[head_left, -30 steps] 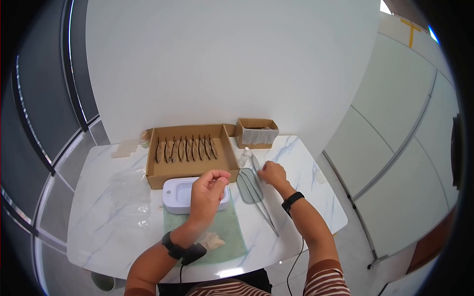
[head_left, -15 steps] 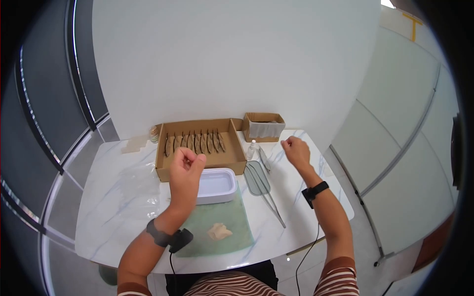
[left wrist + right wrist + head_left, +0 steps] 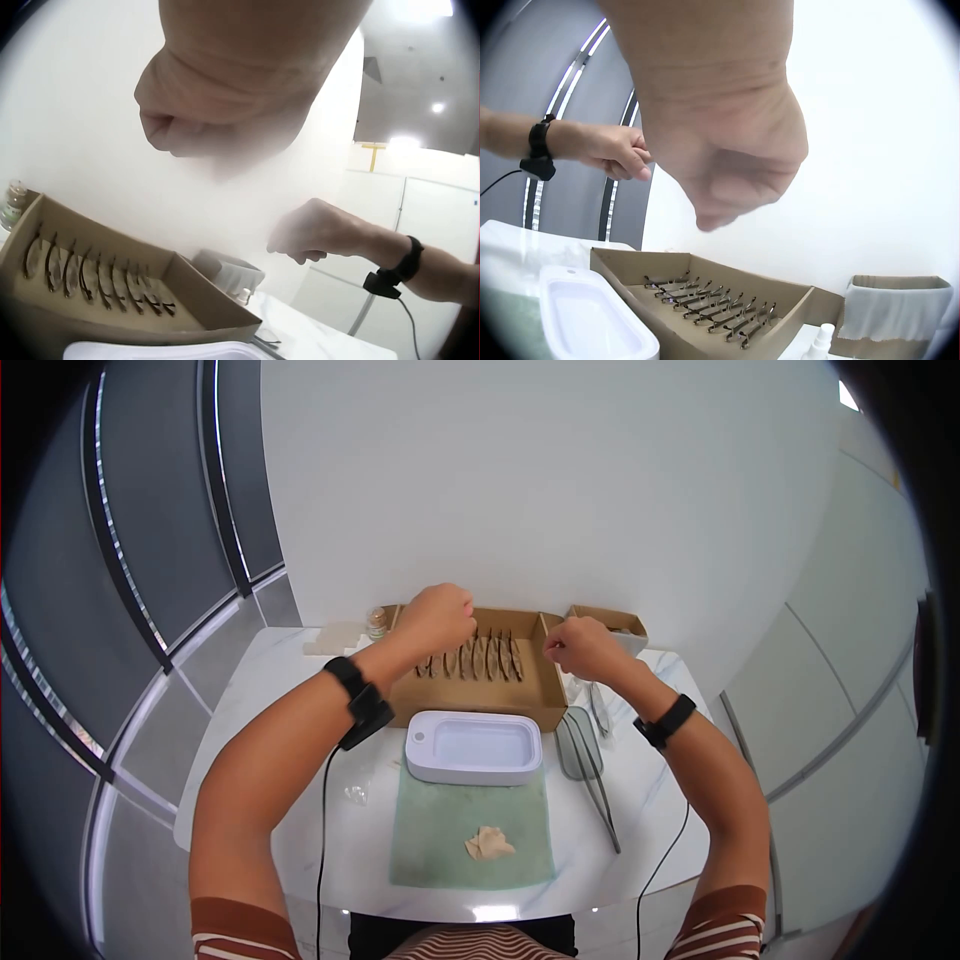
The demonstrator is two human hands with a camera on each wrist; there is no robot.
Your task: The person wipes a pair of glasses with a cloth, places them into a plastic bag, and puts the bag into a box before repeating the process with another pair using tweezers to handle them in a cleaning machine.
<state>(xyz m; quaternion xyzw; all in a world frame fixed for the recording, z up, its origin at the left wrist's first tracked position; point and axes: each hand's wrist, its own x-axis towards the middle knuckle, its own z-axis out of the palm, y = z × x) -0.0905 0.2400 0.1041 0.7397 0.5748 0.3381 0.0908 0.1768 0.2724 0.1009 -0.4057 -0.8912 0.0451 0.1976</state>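
My left hand (image 3: 437, 622) is raised with its fingers curled, over the back left part of a shallow cardboard box (image 3: 480, 708). Nothing shows in its grasp. Above the box's right end, my right hand (image 3: 588, 649) is also held up, its fingers folded in and nothing seen between them; the right wrist view shows it as a loose fist (image 3: 735, 172). A row of folded eyeglasses (image 3: 712, 307) lies inside the box, below both hands. In front of the box, a white ultrasonic cleaner (image 3: 425, 765) with an open basin stands on a green cloth (image 3: 430, 860).
A crumpled beige cloth (image 3: 490, 844) lies on the green cloth. To the right are a grey-green rounded lid (image 3: 573, 760), long metal tongs (image 3: 605, 815) and a small white-capped bottle (image 3: 821, 341). A smaller cardboard box (image 3: 632, 642) stands behind; a small jar (image 3: 376, 624) stands back left.
Both hands have risen and moved away from the body toward the box. The right hand has left the items beside the cleaner. The head view has shifted, so the table sits further right.
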